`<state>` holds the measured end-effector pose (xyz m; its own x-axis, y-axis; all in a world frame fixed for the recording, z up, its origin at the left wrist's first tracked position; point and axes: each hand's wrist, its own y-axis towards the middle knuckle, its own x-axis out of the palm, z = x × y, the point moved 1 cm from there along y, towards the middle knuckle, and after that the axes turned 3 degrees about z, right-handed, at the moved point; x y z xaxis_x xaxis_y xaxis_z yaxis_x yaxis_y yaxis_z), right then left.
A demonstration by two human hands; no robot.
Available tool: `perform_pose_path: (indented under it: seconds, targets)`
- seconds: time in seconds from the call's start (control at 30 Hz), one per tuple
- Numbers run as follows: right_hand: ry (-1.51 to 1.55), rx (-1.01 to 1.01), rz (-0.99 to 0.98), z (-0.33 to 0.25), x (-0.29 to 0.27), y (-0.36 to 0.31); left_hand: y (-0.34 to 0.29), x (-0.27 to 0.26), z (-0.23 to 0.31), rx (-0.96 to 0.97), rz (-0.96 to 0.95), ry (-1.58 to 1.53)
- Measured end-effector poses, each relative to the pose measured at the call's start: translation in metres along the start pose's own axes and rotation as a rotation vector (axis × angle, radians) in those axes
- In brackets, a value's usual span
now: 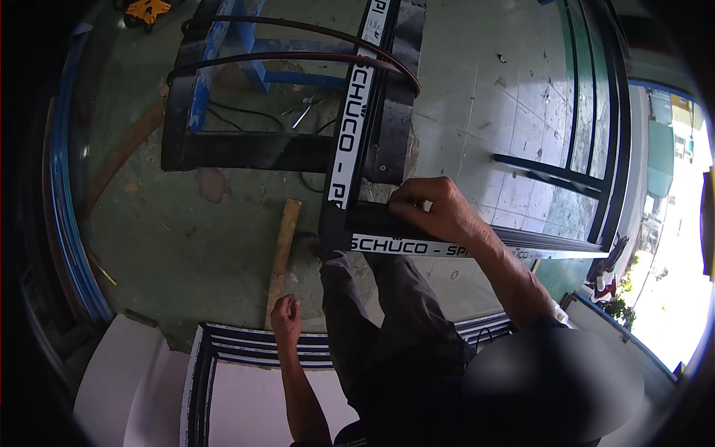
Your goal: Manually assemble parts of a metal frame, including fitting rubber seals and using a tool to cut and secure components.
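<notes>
A large dark window frame [339, 217] with white printed film along its edges lies across a support in front of me. My right hand [438, 205] reaches over its near bar, close to the corner. Thumb and fingers are pinched together at the bar's inner edge; what they grip, if anything, is hidden. My left hand [286, 319] is lower and apart from the frame, with its fingers curled closed. I cannot make out anything in it. A wooden strip [284, 242] lies beyond that hand. A long dark flexible strip [298, 56] loops over the frame's far-running bar.
The support [253, 151] has padded black tops and blue legs [199, 104]. A tool with a shiny shaft [302, 115] and dark cables lie on the floor. More dark profiles [261, 344] are beside my legs. Blue lengths [71, 216] line the left; an orange-yellow object [147, 9] sits far left.
</notes>
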<state>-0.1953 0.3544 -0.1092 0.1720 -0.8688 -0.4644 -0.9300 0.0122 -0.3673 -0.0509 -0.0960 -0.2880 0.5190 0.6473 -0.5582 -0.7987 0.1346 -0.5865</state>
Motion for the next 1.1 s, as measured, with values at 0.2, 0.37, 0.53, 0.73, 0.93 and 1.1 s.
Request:
perform_pose_path:
  seconds: [0.2, 0.37, 0.53, 0.73, 0.93, 1.1]
  targets:
    - [-0.057, -0.095, 0.071, -0.012, 0.001, -0.001, 0.019, 0.082, 0.073, 0.003, -0.014, -0.305]
    - [0.279, -0.437, -0.055, -0.084, -0.001, -0.033, 0.003, 0.124, 0.05, -0.039, -0.022, -0.434]
    - [0.212, -0.175, -0.645, -0.093, 0.104, -0.038, -0.055, 0.142, -0.021, -0.215, -0.051, 0.243]
    - [0.455, 0.432, -0.36, 0.091, 0.248, 0.056, -0.149, 0.138, -0.104, -0.882, -0.286, -0.117]
    - [0.781, 0.769, -0.011, 0.285, 0.336, 0.252, -0.166, 0.114, -0.104, -0.904, -0.271, -0.251]
    - [0.7, 0.818, 0.154, 0.4, 0.372, 0.376, -0.112, 0.112, -0.082, -1.016, 0.048, -0.748]
